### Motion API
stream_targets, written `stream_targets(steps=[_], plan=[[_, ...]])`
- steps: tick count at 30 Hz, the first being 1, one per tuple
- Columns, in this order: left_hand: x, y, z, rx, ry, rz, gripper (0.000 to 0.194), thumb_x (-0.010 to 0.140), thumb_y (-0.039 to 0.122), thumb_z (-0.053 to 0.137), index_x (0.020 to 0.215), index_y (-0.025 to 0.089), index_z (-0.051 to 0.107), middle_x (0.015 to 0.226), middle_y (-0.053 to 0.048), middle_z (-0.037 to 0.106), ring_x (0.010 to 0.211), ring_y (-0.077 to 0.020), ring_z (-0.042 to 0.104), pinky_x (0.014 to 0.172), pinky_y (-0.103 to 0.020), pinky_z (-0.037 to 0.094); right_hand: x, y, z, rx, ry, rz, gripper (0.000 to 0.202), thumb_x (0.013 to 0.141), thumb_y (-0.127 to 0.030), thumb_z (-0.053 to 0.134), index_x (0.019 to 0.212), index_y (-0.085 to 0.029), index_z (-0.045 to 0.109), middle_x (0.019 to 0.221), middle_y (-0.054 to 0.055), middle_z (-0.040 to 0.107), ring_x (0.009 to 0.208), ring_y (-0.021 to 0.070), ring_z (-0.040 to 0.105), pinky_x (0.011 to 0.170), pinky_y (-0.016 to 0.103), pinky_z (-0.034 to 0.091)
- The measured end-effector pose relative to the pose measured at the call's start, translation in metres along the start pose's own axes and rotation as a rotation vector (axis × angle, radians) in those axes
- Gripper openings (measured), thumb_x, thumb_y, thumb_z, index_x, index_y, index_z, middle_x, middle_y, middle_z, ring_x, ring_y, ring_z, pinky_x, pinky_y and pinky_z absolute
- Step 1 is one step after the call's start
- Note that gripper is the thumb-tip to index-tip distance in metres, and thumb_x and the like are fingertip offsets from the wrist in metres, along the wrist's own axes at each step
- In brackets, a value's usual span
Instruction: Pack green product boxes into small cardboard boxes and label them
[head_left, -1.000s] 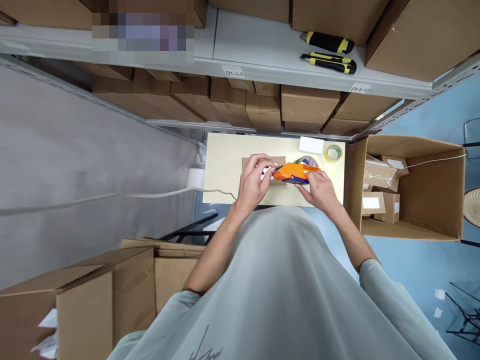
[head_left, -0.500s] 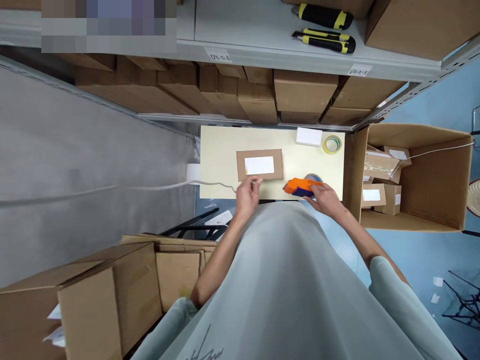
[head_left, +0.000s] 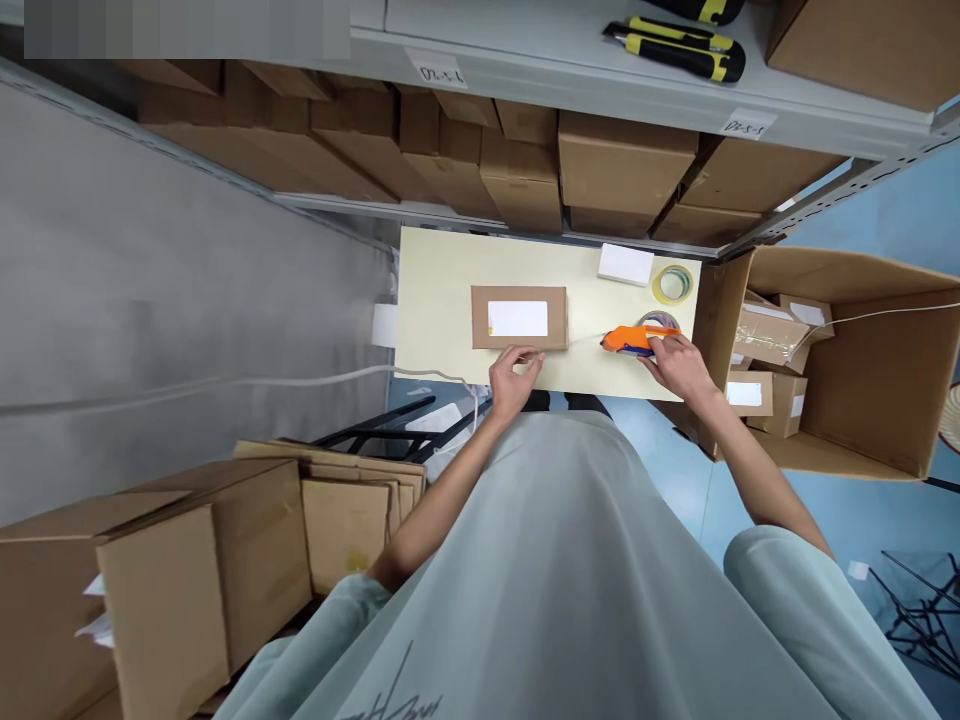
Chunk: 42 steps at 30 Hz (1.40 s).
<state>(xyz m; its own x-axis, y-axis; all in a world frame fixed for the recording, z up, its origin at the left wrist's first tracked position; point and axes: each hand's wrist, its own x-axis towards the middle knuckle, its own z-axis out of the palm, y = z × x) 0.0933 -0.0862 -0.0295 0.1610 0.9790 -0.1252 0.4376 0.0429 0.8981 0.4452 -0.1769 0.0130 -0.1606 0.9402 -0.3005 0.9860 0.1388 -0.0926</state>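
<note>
A small brown cardboard box (head_left: 556, 318) with a white label (head_left: 517, 319) lies on the cream tabletop. Close by its front edge is my left hand (head_left: 516, 382), with thumb and fingertips drawn together. Whatever lies between those fingertips is too small to make out. To the right of the box, my right hand (head_left: 681, 368) grips an orange and dark blue tape dispenser (head_left: 628, 339). A roll of tape (head_left: 660, 320) shows at its rear. Between the dispenser's tip and the box runs a faint pale line, perhaps clear tape.
At the table's back right are a white box (head_left: 625, 264) and a tape roll (head_left: 673, 284). A large open carton (head_left: 870, 390) holding several small boxes stands on the right. Boxes fill the shelf (head_left: 525, 70) behind, with utility knives (head_left: 679, 50) above. A white cable (head_left: 337, 375) crosses from the left.
My right hand has moved right with the tape dispenser, away from the box. My left hand has shifted slightly right along the box's front edge. The view has moved a little.
</note>
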Motion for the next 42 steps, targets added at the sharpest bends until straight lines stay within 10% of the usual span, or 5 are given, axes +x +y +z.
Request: stream_targets(steps=[8,22,42], plan=[[-0.015,-0.030,0.015,-0.040,0.047,0.049,0.026,0.096,0.048,0.082,0.091,0.024,0.086,0.091,-0.007,0.082,0.079,-0.0201,0.074,0.082,-0.037,0.064,0.013,0.019,0.002,-0.088,-0.022,-0.123,0.042,0.119,-0.043,0.043,0.125,-0.008,0.067,0.109,0.024,0.079,0.105,0.0379,0.068,0.104,0.045,0.045],[-0.035,-0.101,0.032,-0.081,0.001,-0.194,0.008,0.092,0.031,0.082,0.090,0.023,0.084,0.097,-0.006,0.086,0.084,-0.0210,0.079,0.089,-0.036,0.065,0.009,-0.029,0.053,-0.068,-0.143,-0.004,0.044,0.117,-0.035,0.044,0.138,-0.003,0.065,0.117,0.027,0.081,0.107,0.0388,0.070,0.108,0.048,0.043],[0.003,-0.113,0.068,-0.051,0.152,-0.302,0.017,0.086,0.035,0.077,0.090,0.018,0.082,0.080,-0.007,0.078,0.079,-0.0221,0.075,0.087,-0.038,0.062,0.032,-0.043,0.076,0.036,-0.160,0.180,0.045,0.115,-0.030,0.045,0.144,0.002,0.060,0.124,0.030,0.081,0.115,0.0399,0.070,0.114,0.050,0.040]])
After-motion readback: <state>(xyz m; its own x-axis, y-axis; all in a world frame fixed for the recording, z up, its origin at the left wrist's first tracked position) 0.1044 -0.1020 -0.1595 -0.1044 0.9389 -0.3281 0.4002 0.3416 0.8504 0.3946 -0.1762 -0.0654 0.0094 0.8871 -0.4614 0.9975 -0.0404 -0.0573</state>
